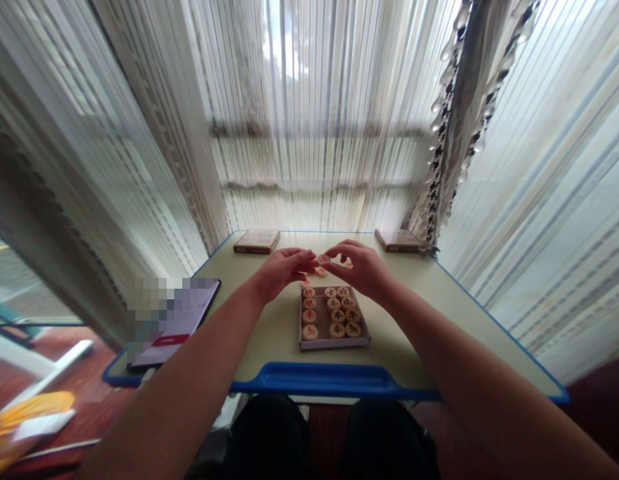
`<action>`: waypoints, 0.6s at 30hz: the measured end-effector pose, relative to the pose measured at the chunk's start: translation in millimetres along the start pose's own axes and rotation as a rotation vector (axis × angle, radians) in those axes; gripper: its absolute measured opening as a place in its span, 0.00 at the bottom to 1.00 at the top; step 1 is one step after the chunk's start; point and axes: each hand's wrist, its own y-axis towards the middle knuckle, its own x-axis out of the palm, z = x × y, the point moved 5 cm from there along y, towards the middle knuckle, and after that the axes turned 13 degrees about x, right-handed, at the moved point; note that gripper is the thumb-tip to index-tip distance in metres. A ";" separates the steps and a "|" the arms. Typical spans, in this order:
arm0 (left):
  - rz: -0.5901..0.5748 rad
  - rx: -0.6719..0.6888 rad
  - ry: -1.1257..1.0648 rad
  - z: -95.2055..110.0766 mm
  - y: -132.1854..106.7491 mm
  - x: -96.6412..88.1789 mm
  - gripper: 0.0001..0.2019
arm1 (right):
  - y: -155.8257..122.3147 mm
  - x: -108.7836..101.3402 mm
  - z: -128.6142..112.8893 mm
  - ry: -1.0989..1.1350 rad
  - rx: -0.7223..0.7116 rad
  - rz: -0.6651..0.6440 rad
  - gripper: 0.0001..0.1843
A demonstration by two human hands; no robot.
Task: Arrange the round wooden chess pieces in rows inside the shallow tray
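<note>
A round wooden Chinese chess piece with a red mark is raised between my two hands above the far side of the box. My right hand pinches it between thumb and fingers. My left hand comes close from the other side, its fingers drawn together by the piece's left edge; what they hold, if anything, is not clear. Below lies a shallow open box with red-marked pieces in a left column and black-marked pieces in two columns at the right. Loose red pieces lie beyond the box, partly hidden by my hands.
Two flat wooden boxes sit at the table's far corners. A tablet lies along the left edge. The pale table has a blue rim with a front trough. Sheer curtains hang behind.
</note>
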 end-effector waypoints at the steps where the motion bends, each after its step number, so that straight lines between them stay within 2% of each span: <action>1: 0.075 0.018 0.003 -0.3 1.6 -5.8 0.16 | 0.1 2.2 0.3 -0.018 0.017 -0.045 0.14; 4: 0.195 0.022 0.013 -3.0 3.8 -16.6 0.17 | -3.2 12.6 -1.3 -0.099 0.008 -0.243 0.14; 7: 0.154 -0.017 -0.027 -5.6 3.5 -14.7 0.17 | -8.6 21.0 -3.0 -0.164 -0.029 -0.384 0.13; 14: 0.144 -0.040 -0.109 -6.1 4.2 -10.5 0.16 | -14.7 29.4 -3.8 -0.210 -0.020 -0.536 0.13; 18: 0.148 -0.046 -0.104 -8.5 5.9 -10.6 0.16 | -16.0 33.3 -5.6 -0.221 -0.001 -0.565 0.13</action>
